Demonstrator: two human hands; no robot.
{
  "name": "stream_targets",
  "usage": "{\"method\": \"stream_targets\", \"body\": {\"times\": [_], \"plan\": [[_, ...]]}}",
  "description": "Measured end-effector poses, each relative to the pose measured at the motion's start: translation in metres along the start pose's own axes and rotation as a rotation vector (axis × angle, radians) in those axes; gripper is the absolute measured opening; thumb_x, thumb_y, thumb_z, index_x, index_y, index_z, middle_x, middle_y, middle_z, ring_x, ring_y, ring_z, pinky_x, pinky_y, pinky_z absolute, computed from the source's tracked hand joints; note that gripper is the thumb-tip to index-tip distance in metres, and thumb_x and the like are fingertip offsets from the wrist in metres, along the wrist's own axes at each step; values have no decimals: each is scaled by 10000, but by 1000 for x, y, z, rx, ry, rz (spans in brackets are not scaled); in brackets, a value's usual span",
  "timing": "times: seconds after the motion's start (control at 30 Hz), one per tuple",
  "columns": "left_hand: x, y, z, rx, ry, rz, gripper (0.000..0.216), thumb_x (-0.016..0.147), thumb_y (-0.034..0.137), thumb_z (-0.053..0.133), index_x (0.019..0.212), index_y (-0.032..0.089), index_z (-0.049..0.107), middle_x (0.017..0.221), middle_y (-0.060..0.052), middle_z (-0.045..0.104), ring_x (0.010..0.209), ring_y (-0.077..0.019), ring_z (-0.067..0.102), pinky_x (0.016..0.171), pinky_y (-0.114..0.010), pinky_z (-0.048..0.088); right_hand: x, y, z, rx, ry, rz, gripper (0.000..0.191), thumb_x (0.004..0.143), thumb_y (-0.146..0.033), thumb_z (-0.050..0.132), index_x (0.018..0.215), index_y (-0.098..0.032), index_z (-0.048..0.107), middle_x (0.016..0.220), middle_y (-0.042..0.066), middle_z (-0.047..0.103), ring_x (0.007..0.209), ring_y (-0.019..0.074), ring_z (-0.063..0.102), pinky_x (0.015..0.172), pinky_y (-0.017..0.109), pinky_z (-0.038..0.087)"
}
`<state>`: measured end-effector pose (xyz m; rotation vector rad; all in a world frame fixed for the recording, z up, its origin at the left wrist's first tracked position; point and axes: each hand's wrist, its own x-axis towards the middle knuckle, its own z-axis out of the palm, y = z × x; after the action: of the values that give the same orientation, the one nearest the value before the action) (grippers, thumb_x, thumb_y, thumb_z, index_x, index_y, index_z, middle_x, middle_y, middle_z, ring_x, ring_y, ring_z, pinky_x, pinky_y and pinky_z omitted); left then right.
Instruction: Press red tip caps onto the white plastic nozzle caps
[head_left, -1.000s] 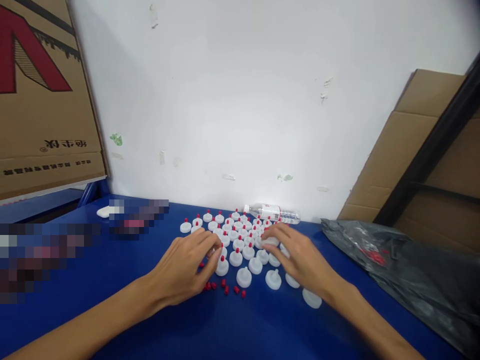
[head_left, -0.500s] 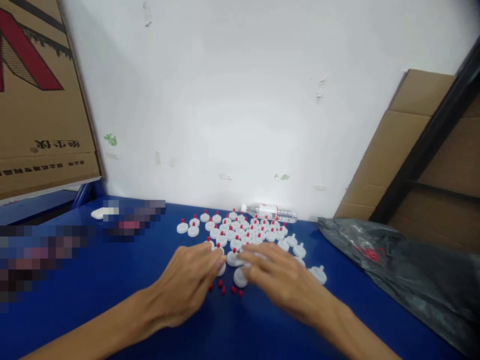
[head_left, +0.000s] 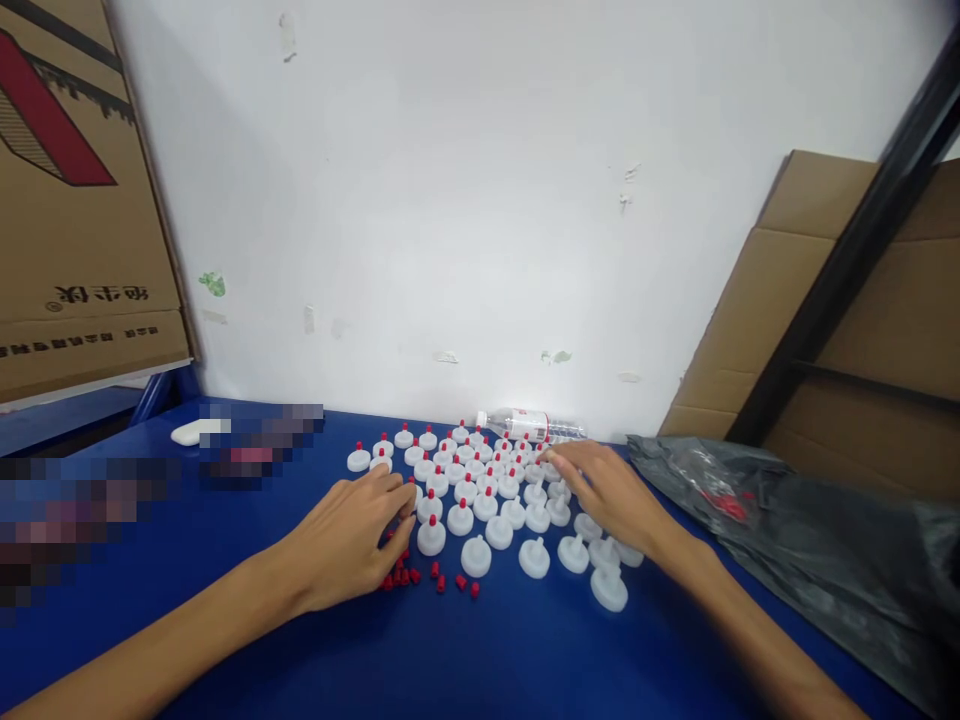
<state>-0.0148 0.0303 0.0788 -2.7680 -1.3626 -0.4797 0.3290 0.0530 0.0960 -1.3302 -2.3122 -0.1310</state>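
Many round white lids with upright spouts stand in a cluster on the blue table; those at the back and left, such as one white lid (head_left: 431, 538), wear small red tips. Toward the front right the spouts are bare, as on another white lid (head_left: 535, 560). My left hand (head_left: 360, 535) rests at the cluster's left edge with fingers curled over loose red tips (head_left: 401, 577); what its fingertips hold is hidden. My right hand (head_left: 604, 490) reaches over the right side, thumb and fingers drawn together at the spouts, with red showing beside the fingertips.
Behind the lids a clear plastic bottle (head_left: 529, 424) lies on its side against the wall. A dark grey plastic bag (head_left: 795, 540) covers the right side, with a clear bag of red pieces (head_left: 724, 500) on it. A white object (head_left: 196, 432) lies at the left.
My right hand has moved right and farther back over the lids, uncovering several bare-spouted ones. My left hand has drawn a little left, and the hands are farther apart.
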Motion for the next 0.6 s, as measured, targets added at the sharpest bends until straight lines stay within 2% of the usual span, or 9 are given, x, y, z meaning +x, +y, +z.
{"method": "stream_targets", "body": {"times": [0.13,0.2,0.27,0.33,0.4,0.47,0.53,0.6], "plan": [[1,3,-4,7,68,-1,263,1030,237,352,880,196,565,869,-30,609,814,-203,528,691,-346,349,-1,15,7,-25,18,65,551,1088,-477,239,800,-220,632,810,69,713,882,276,674,867,436,493],[2,4,-7,13,101,3,274,1030,213,344,872,193,566,852,-26,603,797,-195,516,683,-340,350,-3,20,11,-17,1,66,586,1087,-483,239,739,-219,630,786,65,713,914,276,689,885,430,501],[2,5,-9,4,132,14,258,1021,200,362,859,196,564,824,-18,599,779,-188,503,668,-328,350,-3,21,11,-4,20,72,601,1089,-474,228,749,-216,651,855,73,735,992,280,693,936,436,496],[2,6,-11,-18,156,21,254,1021,198,366,853,199,557,814,-12,598,771,-183,502,679,-326,362,-2,17,5,7,66,85,537,1089,-466,257,877,-215,682,986,78,745,1061,280,680,975,445,487],[1,8,-10,-55,170,19,275,1037,209,337,873,199,557,837,-18,607,785,-182,523,714,-334,381,-1,3,-2,32,141,90,388,1070,-476,372,1029,-221,663,1100,81,723,1080,274,666,963,440,497],[-2,11,-6,-105,192,29,271,1052,238,320,950,202,568,885,-24,626,800,-179,555,734,-339,390,-1,-20,-7,99,205,33,255,1029,-450,521,1098,-226,620,1133,82,703,1047,257,666,909,408,524],[-5,15,-3,-147,210,35,222,1053,288,350,1078,219,560,918,-17,642,799,-176,586,721,-333,388,-1,-51,-6,190,165,-134,170,1031,-349,551,1150,-234,590,1106,68,706,994,219,681,855,359,546],[-7,19,-1,-167,196,68,203,1040,354,411,1160,243,532,931,-3,649,796,-176,606,696,-318,379,-1,-83,0,223,56,-341,204,1026,-314,574,1214,-237,549,1114,61,714,1006,206,684,881,346,549]]}}
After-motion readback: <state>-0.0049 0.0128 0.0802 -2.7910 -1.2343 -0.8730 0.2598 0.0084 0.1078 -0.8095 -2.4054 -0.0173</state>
